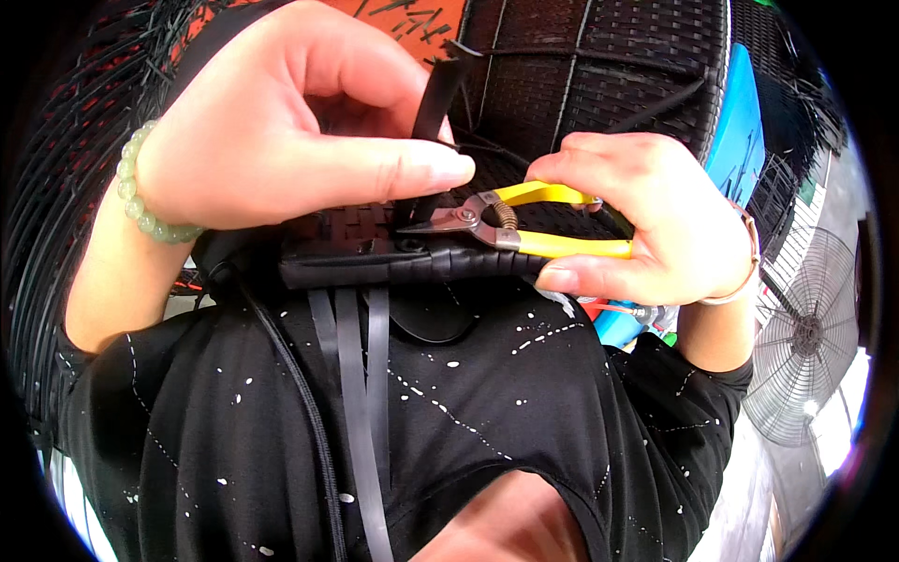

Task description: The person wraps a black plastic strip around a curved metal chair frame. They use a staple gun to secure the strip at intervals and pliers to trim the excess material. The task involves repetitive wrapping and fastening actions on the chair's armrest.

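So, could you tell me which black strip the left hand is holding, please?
The upright strip, pinched by the left hand beside the cutters; the three hanging strips lie over the shirt.

Left hand (pixel 281 140) partly behind black strip (pixel 436 99)

Left of the yellow-handled snips (pixel 507 214), left hand (pixel 281 140) and upright black strip (pixel 434 105) block access; right of them, right hand (pixel 651 215) fills the handle side. Beyond the snips, a gap between the hands opens over woven panel (pixel 618 70). Nearside of them, wrapped edge (pixel 426 267) and hanging strips (pixel 350 356) obstruct.
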`<state>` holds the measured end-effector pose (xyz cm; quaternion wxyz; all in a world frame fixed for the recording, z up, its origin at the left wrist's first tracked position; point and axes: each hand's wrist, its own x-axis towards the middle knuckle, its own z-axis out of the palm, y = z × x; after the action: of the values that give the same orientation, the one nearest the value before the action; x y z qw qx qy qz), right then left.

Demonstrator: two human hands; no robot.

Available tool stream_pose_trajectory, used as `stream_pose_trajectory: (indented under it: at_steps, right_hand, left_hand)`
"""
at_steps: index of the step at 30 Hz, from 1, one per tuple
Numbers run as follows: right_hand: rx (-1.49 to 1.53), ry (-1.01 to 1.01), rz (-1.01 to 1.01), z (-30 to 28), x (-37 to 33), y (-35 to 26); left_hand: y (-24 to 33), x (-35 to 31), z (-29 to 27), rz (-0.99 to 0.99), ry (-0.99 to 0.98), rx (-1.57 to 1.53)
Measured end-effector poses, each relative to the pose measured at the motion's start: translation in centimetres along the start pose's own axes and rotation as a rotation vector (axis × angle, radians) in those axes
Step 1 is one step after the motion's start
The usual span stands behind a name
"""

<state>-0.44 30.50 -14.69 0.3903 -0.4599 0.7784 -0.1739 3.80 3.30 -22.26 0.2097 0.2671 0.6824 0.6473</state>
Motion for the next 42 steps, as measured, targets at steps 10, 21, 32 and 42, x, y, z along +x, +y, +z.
stream_pose_trajectory:
  at_steps: [10,21,32,42]
  right_hand:
    - [-0.128,0.117,-0.013,0.2,1.2,-0.8]
    - [0.208,0.755,0.27,1.0,-6.1,2.0]
    - [-0.099,0.458,0.401,1.1,-12.3,1.3]
    - [-0.184,0.231,0.488,0.1,-13.4,0.4]
  left_hand:
    - [0.4,-0.4,-0.5,-0.084,0.006,-0.031]
    - [-0.9,5.8,0.1,-0.604,0.683,-0.659]
    - [-4.0,8.7,5.6,-0.661,-0.482,-0.117]
    - [-4.3,10.7,8.5,-0.551,-0.347,-0.502]
